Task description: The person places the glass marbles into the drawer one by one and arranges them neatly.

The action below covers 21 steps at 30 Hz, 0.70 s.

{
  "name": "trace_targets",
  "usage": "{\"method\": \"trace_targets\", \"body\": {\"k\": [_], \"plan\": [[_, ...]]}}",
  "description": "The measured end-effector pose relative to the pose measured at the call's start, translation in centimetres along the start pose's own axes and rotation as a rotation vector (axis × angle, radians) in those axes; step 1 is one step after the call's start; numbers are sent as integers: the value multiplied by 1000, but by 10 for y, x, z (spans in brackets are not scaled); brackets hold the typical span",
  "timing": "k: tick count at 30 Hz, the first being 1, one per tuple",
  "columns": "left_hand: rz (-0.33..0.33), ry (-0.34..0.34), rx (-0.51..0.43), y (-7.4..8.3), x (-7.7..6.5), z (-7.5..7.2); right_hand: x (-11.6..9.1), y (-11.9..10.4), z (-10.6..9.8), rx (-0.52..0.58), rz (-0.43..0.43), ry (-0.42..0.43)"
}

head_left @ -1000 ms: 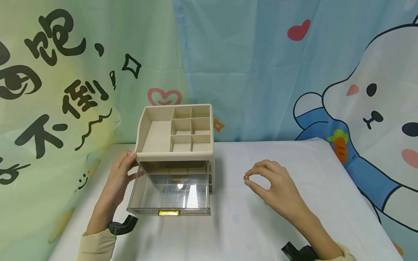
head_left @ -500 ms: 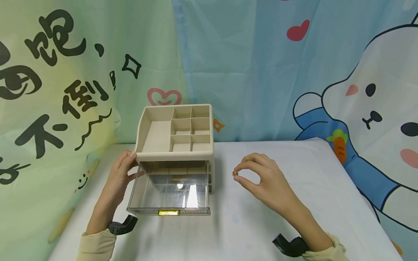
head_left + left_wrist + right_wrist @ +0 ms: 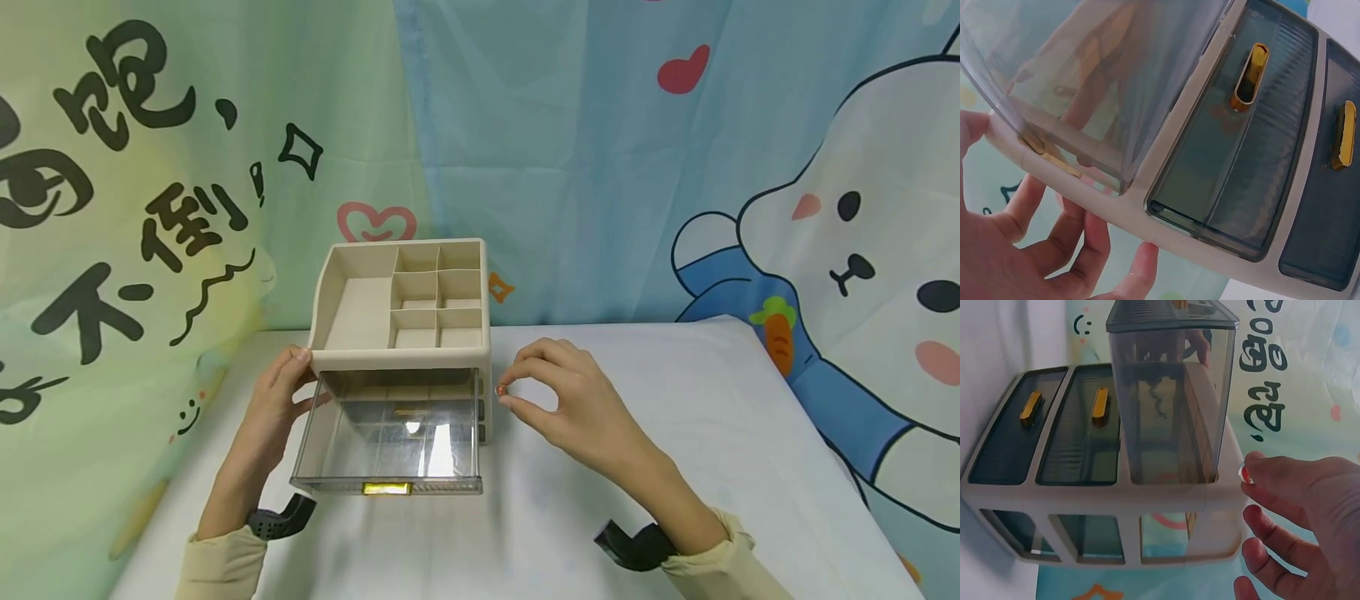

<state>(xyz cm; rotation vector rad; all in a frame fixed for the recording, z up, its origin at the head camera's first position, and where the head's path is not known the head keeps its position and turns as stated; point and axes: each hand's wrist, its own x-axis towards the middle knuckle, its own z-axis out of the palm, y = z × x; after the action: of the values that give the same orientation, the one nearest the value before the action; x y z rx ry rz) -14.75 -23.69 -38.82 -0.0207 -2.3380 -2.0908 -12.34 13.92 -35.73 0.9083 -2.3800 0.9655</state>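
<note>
A cream desk organizer (image 3: 401,359) stands on the table, its transparent top drawer (image 3: 386,450) pulled out toward me. My left hand (image 3: 273,400) holds the organizer's left side, thumb at the upper front corner. The left wrist view shows several of its fingertips (image 3: 1145,250) along the side edge. With thumb and forefinger my right hand (image 3: 581,404) pinches a small shiny orange-red bead-like piece (image 3: 501,390), just right of the organizer. In the right wrist view the piece (image 3: 1245,473) looks partly see-through, mostly hidden by the fingers.
Open compartments (image 3: 438,292) divide the organizer's top. Two shut dark drawers (image 3: 1235,144) with gold handles lie below the pulled-out one. A white cloth (image 3: 675,400) covers the table. Behind hangs a printed curtain (image 3: 540,167).
My right hand has moved left with the small orange-red piece, from well right of the organizer to close beside it. The left hand and the drawer have stayed put.
</note>
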Motion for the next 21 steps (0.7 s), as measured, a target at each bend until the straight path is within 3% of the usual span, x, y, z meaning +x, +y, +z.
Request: {"method": "trace_targets", "body": {"k": [21], "plan": [[8, -10, 18, 0, 0, 0, 31, -22, 12, 101, -45, -97]]}}
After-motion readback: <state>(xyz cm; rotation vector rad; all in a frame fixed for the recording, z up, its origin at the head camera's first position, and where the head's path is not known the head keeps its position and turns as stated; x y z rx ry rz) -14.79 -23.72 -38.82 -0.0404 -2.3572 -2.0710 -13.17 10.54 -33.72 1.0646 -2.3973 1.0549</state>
